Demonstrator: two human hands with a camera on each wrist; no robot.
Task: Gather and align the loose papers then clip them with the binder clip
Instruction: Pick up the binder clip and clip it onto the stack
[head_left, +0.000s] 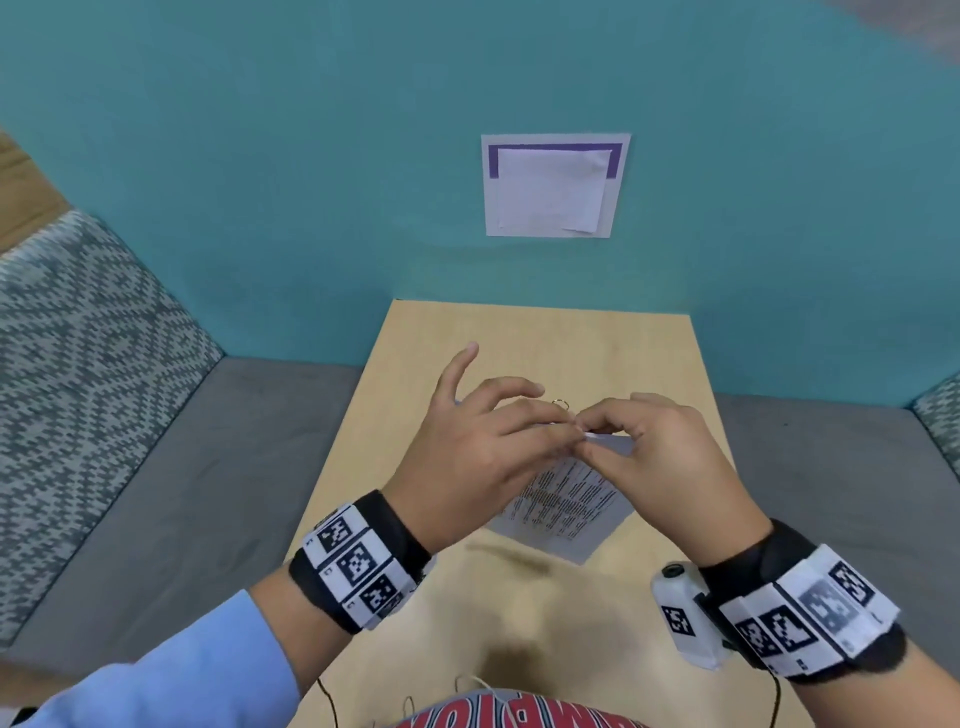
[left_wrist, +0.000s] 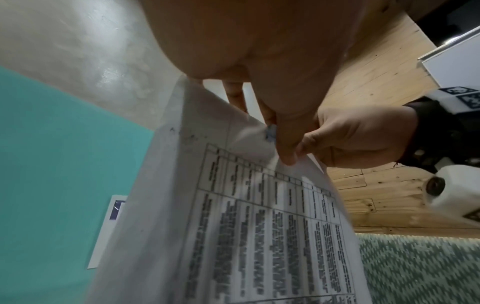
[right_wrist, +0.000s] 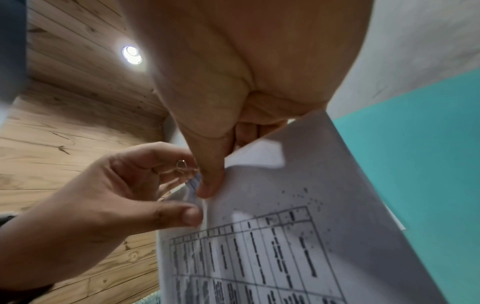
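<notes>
The left hand (left_wrist: 259, 51) fills the top of the view, its thumb (left_wrist: 288, 142) pressed on the upper corner of the printed papers (left_wrist: 259, 226), beside a small blue binder clip (left_wrist: 271, 132). The right hand (left_wrist: 358, 137) pinches the same corner from behind. A teal wall (left_wrist: 52, 164) stands left, with wooden planks (left_wrist: 376, 82) right.

White papers (head_left: 563, 506) printed with a black-lined table lie on a pale wooden table (head_left: 649, 353), a teal wall (head_left: 260, 182) at twelve o'clock, grey-white zigzag cushion (head_left: 78, 338) at nine o'clock.
</notes>
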